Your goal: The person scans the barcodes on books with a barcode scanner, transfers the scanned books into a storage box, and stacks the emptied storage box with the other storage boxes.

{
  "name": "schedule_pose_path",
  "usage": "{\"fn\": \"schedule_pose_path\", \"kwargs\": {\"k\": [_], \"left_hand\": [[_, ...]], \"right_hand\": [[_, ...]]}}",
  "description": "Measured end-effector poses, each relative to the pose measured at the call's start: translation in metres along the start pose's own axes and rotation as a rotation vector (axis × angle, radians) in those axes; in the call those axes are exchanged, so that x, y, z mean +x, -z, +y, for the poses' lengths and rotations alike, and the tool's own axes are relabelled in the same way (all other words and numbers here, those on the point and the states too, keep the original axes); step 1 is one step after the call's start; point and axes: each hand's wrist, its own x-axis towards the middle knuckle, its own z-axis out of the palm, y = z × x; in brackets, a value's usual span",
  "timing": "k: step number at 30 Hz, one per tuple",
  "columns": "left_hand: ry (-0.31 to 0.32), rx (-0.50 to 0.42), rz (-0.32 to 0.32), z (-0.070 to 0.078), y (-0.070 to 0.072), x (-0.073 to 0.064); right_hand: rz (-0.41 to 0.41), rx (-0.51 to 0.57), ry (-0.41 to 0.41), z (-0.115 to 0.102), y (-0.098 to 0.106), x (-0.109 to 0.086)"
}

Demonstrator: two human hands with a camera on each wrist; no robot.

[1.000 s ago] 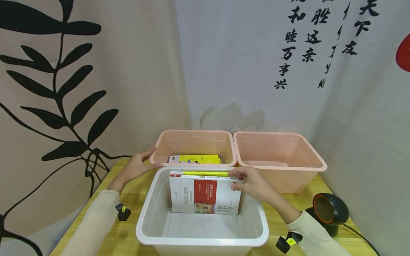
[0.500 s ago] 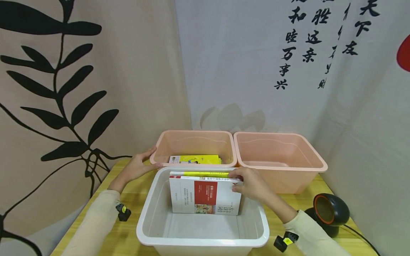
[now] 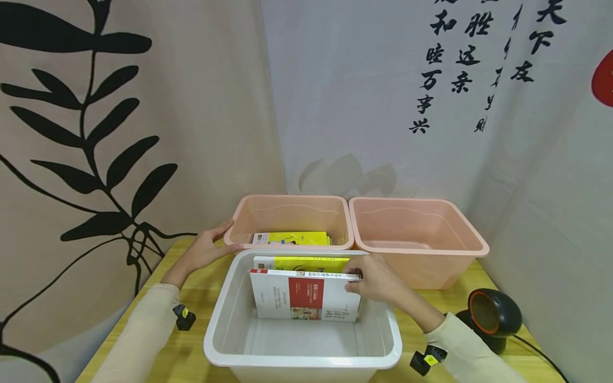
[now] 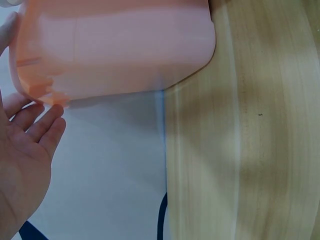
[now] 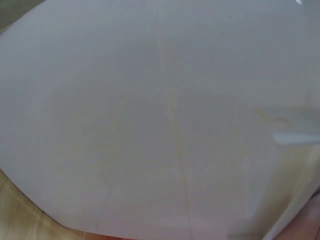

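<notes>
While the person's right grip (image 3: pixel 375 274) pinches the white book (image 3: pixel 304 298) in the white bin (image 3: pixel 301 361), the book's top leans nearer than before, baring more yellow book (image 3: pixel 311 264); bin floor (image 3: pixel 301 338) reaches the near wall. The left grip (image 3: pixel 206 250), fingers relaxed, touches the left pink bin (image 3: pixel 297 213).

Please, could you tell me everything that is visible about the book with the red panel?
The book looks like a paperback: white cover, red panel, small coloured picture below, dark printing mostly too small to read. Its narrow printed edge, red at the left end, faces up. It stands lengthwise inside the white bin, tilted, its top toward the person and apart from the yellow book behind. The right hand pinches its upper right corner, thumb on the front.
</notes>
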Motion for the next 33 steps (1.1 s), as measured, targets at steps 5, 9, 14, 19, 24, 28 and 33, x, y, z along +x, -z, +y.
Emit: {"fn": "schedule_pose_path", "kwargs": {"k": [5, 9, 14, 19, 24, 28, 33], "left_hand": [[0.001, 0.004, -0.007, 0.0009, 0.0011, -0.001], [0.001, 0.017, -0.009, 0.0016, 0.0008, -0.0016], [0.016, 0.028, -0.011, 0.0024, 0.0004, -0.0014], [0.01, 0.027, -0.007, 0.0027, 0.0015, -0.0005], [-0.011, 0.022, -0.006, 0.0027, 0.0021, -0.0005], [-0.008, 0.023, -0.008, 0.002, 0.0021, -0.0006], [-0.005, 0.012, -0.006, 0.0015, 0.0013, -0.0007]], "right_hand": [[-0.041, 0.062, -0.01, 0.0011, -0.0001, -0.0016], [-0.034, 0.137, -0.002, 0.001, -0.0003, -0.0019], [-0.009, 0.241, 0.003, -0.0005, 0.0003, -0.0023], [0.021, 0.322, -0.004, 0.0002, 0.0003, -0.0025], [0.084, 0.41, -0.026, 0.0013, 0.0013, -0.0038], [0.132, 0.473, -0.051, 0.0026, 0.0023, -0.0043], [0.164, 0.548, -0.105, 0.0026, 0.0028, -0.005]]}}
